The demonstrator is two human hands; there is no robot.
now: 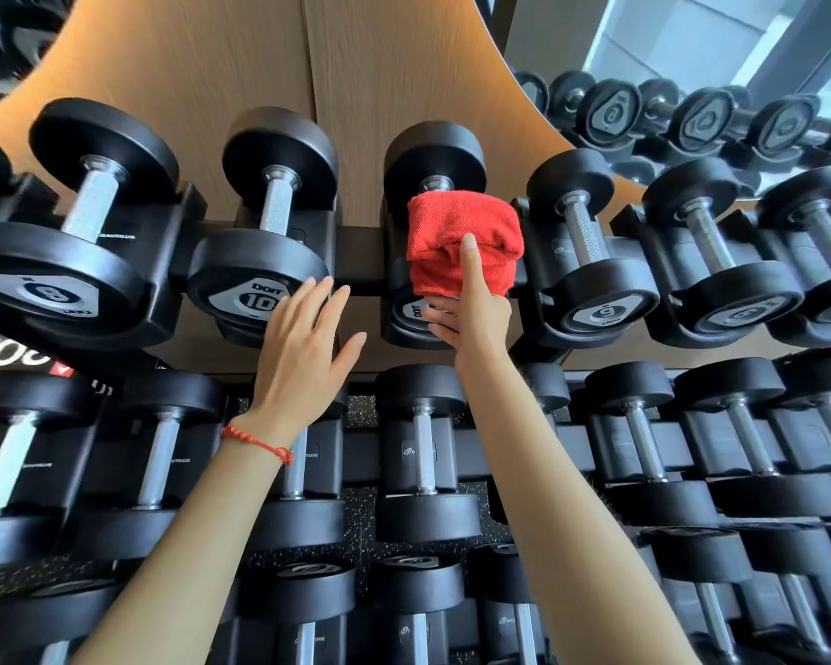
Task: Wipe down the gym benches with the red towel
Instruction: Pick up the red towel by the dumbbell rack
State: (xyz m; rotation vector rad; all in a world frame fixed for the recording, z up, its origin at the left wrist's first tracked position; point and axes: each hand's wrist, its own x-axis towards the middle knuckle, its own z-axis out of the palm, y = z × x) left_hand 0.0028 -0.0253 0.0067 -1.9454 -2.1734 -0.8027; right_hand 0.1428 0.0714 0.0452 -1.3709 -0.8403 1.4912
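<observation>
A folded red towel [461, 235] lies draped over the handle of a black dumbbell [433, 156] on the top row of the rack. My right hand [471, 304] pinches the towel's lower edge, thumb on top of the cloth and fingers under it. My left hand [305, 343] hovers with straight, spread fingers to the left of that dumbbell, close to the end of the dumbbell marked 10 [257, 285]. A red string bracelet sits on my left wrist. No gym bench is in view.
A black multi-tier dumbbell rack [356, 261] fills the view, with several dumbbells per row. A wood-panelled wall [260, 64] stands behind it. At the top right a mirror [692, 50] reflects more dumbbells. Speckled rubber floor shows between the lower rows.
</observation>
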